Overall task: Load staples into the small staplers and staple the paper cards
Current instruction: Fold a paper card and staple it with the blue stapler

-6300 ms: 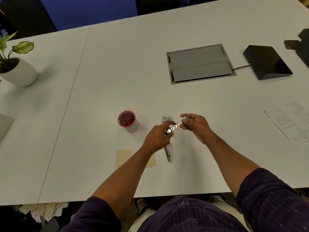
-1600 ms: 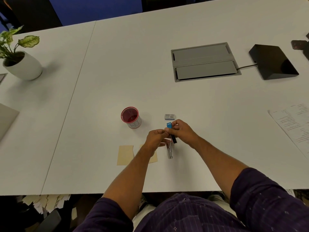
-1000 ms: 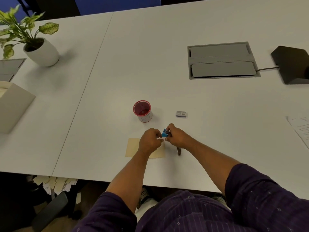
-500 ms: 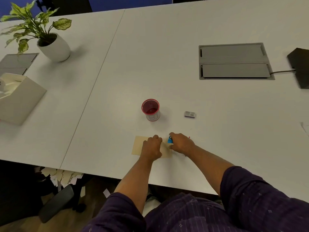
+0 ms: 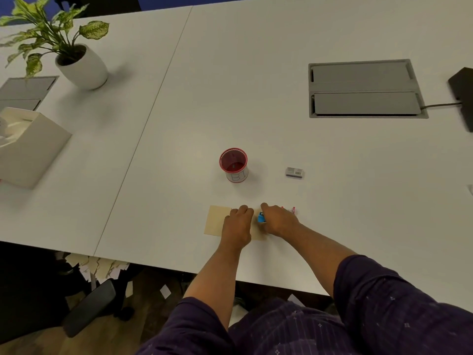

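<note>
- Left hand (image 5: 236, 224): knuckles up, fingers curled, resting on the tan paper cards (image 5: 216, 220) at 6 o'clock of the table (image 5: 256, 85); whether the fingertips pinch the card edge cannot be told.
- Right hand (image 5: 277, 219): at 3 o'clock of the left hand, just beside it, fingers curled round the blue stapler (image 5: 261, 218); only the blue end shows, between the two hands.
- Blue stapler: at the right-hand part of the paper cards, touching or just above them; which one cannot be told.
- Paper cards: flat on the table near its front edge, left portion bare, right portion hidden under both hands.
- Pink-and-white item (image 5: 290, 210): at 2 o'clock of the right hand, partly hidden behind it; possibly a second small stapler, too blurred to confirm.
- Staple box (image 5: 294, 172): small, grey, barcode label up, at 12 o'clock of the right hand, apart from it.
- Red-rimmed cup (image 5: 233, 164): upright, letters on a white wall, at 12 o'clock of the left hand, at 9 o'clock of the staple box.
- Grey cable hatch (image 5: 363, 88): set into the table at 2 o'clock; cable running toward a black device (image 5: 462, 96) at the right edge.
- Potted plant (image 5: 76, 60): white pot, at 10 o'clock.
- White box (image 5: 28, 147): at 9 o'clock, at the left edge.
</note>
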A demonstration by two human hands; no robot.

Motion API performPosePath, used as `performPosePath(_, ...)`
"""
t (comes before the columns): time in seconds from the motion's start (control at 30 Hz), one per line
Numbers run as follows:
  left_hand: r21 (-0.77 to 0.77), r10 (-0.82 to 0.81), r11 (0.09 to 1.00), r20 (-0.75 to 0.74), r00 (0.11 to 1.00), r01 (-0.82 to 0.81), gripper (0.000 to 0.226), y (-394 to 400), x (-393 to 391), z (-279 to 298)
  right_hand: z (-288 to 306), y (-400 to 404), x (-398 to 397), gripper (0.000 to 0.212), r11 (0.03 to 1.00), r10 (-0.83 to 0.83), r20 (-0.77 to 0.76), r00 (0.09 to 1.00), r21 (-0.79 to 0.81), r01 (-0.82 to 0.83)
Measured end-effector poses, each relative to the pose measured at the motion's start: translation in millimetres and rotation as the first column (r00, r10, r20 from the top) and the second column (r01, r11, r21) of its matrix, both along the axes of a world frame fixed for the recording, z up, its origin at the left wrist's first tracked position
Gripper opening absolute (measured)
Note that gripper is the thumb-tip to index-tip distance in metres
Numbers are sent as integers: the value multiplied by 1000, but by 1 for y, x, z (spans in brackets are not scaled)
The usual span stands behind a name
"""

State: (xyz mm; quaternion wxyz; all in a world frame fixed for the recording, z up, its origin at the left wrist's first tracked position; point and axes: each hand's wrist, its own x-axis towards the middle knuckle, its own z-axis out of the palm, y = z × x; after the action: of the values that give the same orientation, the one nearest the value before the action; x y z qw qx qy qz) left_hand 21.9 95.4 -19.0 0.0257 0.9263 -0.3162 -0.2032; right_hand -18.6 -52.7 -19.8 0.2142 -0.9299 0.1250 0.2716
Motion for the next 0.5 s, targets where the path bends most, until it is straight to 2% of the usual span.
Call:
performPosePath(0.17, 40, -30, 999, 53, 998, 28, 60, -3, 1, -2, -6, 5, 0, 41, 1000, -28, -11, 1000, -7, 28)
performPosePath(0.27, 58, -31, 998, 32, 999, 29, 60, -4, 2, -3, -9, 4, -1, 40, 997, -72, -20, 997, 23, 72)
performPosePath(0.37, 34, 43, 999, -74, 996, -41, 52, -5, 5, -4, -10, 0, -1, 41, 995, -84, -23, 996, 55, 85)
performPosePath(0.5, -82, 222, 963, -293, 930, -255, 39, -8, 11, -3, -8, -7, -1, 40, 995, -64, -30, 997, 76, 66)
